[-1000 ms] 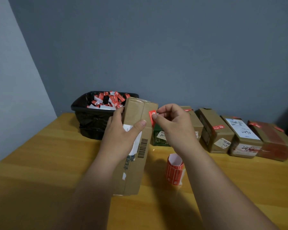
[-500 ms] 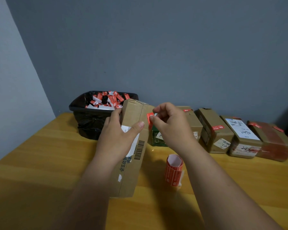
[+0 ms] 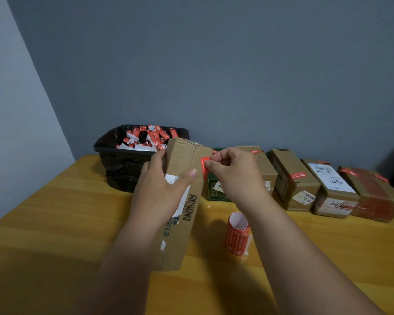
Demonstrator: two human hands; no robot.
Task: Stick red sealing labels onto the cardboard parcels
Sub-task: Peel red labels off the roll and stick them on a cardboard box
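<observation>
Parcel [image 3: 180, 201], long and brown, stands tilted on its lower end on the wooden table [image 3: 55, 223], top leaning away toward the bin, barcode side facing right. Left hand [image 3: 162, 192] wraps it from the left: fingers curl round the far side, thumb lies across the near face over a white shipping label, forearm rising from the bottom edge. Right hand [image 3: 234, 176] comes in from the right at the parcel's upper right edge, wrist cocked, fingers bunched and curled, thumb and forefinger pinching a small red sealing label [image 3: 204, 165] that sits against that edge. Whether the label is already stuck down, I cannot tell.

Behind the parcel, a black bin [image 3: 123, 169] with a black liner sits at the wall, heaped with red and white paper scraps. Along the wall to the right runs a row of sealed parcels [image 3: 305, 180], side by side, several already wearing red labels. On the table just beside the right forearm stands the label roll [image 3: 237, 237], upright, red outside, white inside.
</observation>
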